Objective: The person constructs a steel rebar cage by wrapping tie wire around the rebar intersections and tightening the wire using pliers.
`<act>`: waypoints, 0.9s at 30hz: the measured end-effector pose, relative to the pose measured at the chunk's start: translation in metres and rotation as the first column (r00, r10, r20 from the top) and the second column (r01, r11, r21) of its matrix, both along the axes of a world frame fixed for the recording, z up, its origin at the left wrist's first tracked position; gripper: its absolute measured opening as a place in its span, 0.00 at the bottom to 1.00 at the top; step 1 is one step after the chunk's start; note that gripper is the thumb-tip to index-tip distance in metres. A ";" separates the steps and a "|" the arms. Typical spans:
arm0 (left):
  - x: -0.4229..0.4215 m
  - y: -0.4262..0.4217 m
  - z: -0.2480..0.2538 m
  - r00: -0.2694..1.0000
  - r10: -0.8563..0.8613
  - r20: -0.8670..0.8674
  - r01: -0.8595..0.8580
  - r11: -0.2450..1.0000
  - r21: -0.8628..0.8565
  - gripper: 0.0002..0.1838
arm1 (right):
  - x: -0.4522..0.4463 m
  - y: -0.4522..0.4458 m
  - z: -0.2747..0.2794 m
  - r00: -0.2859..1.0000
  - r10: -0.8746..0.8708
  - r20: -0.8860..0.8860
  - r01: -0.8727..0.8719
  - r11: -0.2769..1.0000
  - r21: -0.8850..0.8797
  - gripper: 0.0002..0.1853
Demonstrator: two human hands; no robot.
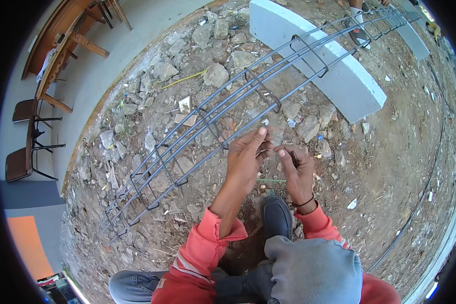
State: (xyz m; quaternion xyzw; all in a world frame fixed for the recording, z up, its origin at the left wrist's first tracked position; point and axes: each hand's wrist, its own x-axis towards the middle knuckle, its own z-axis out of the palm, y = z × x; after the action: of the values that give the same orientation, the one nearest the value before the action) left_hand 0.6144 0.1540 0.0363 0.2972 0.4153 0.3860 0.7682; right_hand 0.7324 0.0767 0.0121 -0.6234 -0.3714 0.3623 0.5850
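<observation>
A long rebar cage (228, 107) of dark steel bars with square stirrups slants across the view, raised at its far end on a pale block. My left hand (245, 159) is closed just on the near side of the cage, thumb pointing up and fingers curled. Close beside it, my right hand (298, 169) is pinched, thumb against the fingers. The fingertips of both hands almost meet. Anything between them is too thin or blurred to make out.
A pale concrete-like slab (334, 76) stands under the cage, with another slab (413, 38) farther off. Another person's shoe (358, 35) is beside the far end. Rubble and stones (217, 76) cover the ground. Chairs (23, 164) stand on the paved floor at left.
</observation>
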 end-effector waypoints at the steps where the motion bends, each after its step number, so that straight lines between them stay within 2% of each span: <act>1: -0.002 0.002 -0.002 1.000 0.009 -0.007 -0.009 1.000 -0.004 0.16 | -0.001 0.000 0.000 0.998 0.034 -0.057 -0.035 0.999 -0.019 0.08; 3: -0.007 0.009 -0.005 0.992 -0.018 0.125 0.033 0.992 -0.119 0.16 | 0.000 0.002 0.003 0.991 0.070 -0.118 -0.074 0.997 -0.032 0.08; 4: -0.010 0.011 -0.004 0.993 -0.014 0.119 0.028 0.992 -0.122 0.16 | 0.002 0.002 0.006 0.969 0.101 -0.227 -0.110 0.994 -0.027 0.08; 5: -0.015 0.014 -0.001 0.972 -0.049 0.230 0.098 0.973 -0.209 0.15 | 0.004 0.001 0.006 0.935 0.130 -0.331 -0.143 0.990 -0.018 0.08; 6: -0.018 0.016 0.001 0.937 -0.073 0.342 0.177 0.942 -0.285 0.15 | 0.006 0.001 0.005 0.933 0.130 -0.336 -0.144 0.989 -0.018 0.08; 9: -0.023 0.018 -0.003 0.918 -0.063 0.392 0.200 0.926 -0.321 0.15 | 0.010 -0.002 -0.004 0.925 0.150 -0.349 -0.175 0.984 -0.041 0.08; 10: -0.024 0.017 -0.003 0.918 -0.061 0.391 0.199 0.925 -0.323 0.15 | 0.010 -0.003 -0.004 0.924 0.151 -0.351 -0.177 0.983 -0.043 0.08; 12: -0.023 0.014 -0.001 0.962 -0.117 0.248 0.174 0.960 -0.220 0.14 | 0.010 -0.002 -0.002 0.976 0.104 -0.191 -0.123 0.988 -0.089 0.08; 13: -0.022 0.012 -0.001 0.962 -0.118 0.248 0.175 0.959 -0.223 0.14 | 0.008 -0.002 0.002 0.976 0.102 -0.192 -0.122 0.988 -0.092 0.08; 15: -0.019 0.009 0.000 0.983 -0.141 0.121 0.154 0.981 -0.114 0.16 | 0.002 0.000 0.013 0.993 -0.049 -0.110 0.045 0.998 -0.041 0.09; 16: -0.019 0.008 -0.001 0.983 -0.139 0.122 0.153 0.981 -0.115 0.16 | 0.003 0.000 0.011 0.993 -0.048 -0.109 0.044 0.998 -0.042 0.09; 18: -0.017 0.008 -0.001 0.983 -0.131 0.132 0.139 0.989 -0.056 0.15 | 0.005 -0.001 0.006 0.998 0.031 0.048 -0.030 0.999 -0.027 0.11; 19: -0.016 0.008 0.001 0.983 -0.130 0.134 0.138 0.989 -0.058 0.15 | 0.004 -0.001 0.009 0.998 0.032 0.049 -0.031 0.999 -0.028 0.11; 21: -0.013 0.008 0.009 0.989 -0.137 0.064 0.139 0.989 -0.044 0.14 | 0.001 -0.001 0.018 0.978 -0.009 -0.208 -0.018 0.992 -0.127 0.10; 22: -0.010 0.007 0.008 0.989 -0.135 0.066 0.139 0.989 -0.043 0.14 | 0.002 0.000 0.018 0.979 -0.008 -0.205 -0.019 0.992 -0.128 0.10; 24: -0.006 0.003 0.005 0.994 -0.108 0.009 0.107 0.992 0.062 0.14 | 0.004 0.000 0.015 0.944 0.068 -0.323 -0.123 0.980 -0.154 0.11; 27: -0.006 0.005 0.000 0.994 -0.049 0.096 0.051 0.999 -0.018 0.13 | 0.001 0.000 0.015 0.961 0.119 -0.248 -0.159 0.976 -0.146 0.11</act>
State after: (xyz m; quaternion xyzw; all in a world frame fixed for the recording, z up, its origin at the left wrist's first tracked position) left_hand 0.6081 0.1588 0.0366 0.2806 0.3746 0.3762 0.7996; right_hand 0.7330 0.0768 0.0271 -0.5937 -0.3105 0.5042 0.5449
